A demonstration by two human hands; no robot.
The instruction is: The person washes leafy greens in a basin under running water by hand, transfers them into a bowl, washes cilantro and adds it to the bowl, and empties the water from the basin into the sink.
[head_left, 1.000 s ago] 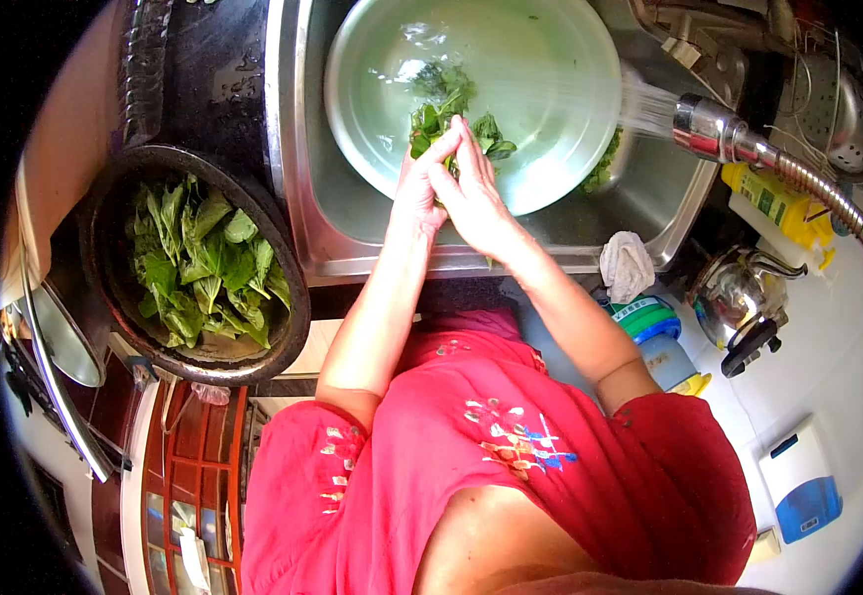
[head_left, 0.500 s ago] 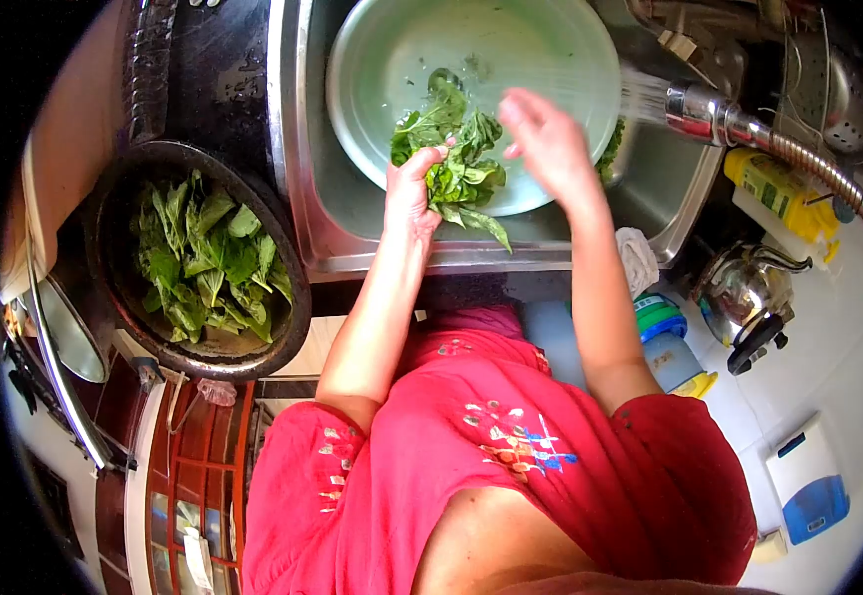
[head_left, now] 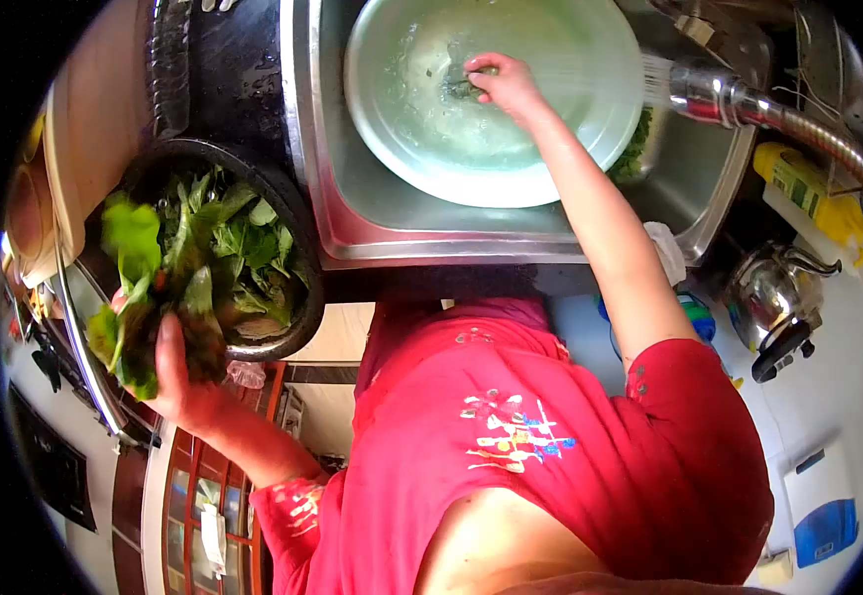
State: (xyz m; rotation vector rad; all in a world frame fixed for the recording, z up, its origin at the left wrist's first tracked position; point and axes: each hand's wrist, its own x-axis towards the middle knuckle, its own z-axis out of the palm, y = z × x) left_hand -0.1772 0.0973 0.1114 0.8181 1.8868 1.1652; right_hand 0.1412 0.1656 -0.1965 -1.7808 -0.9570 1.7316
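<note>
My left hand (head_left: 172,382) grips a bunch of leafy greens (head_left: 134,243) over the near left edge of the dark round pan (head_left: 302,248). More green leaves (head_left: 253,243) lie in that pan. Over at the sink, my right hand (head_left: 508,87) is above the large pale basin (head_left: 402,169), its fingers pinched on a small dark green piece (head_left: 471,87) at the water. The basin holds water with a few small bits in it. Motion blurs the bunch in my left hand.
A flexible metal tap (head_left: 714,92) sprays water into the basin from the right. Greens (head_left: 632,149) lie in the steel sink (head_left: 382,243) beside the basin. To the right are a yellow bottle (head_left: 808,198), a kettle (head_left: 773,293) and a white cloth (head_left: 667,253).
My left hand has moved from the basin to the pan with the bunch of greens. My right hand has shifted left over the water and now pinches a small piece. The view has shifted slightly.
</note>
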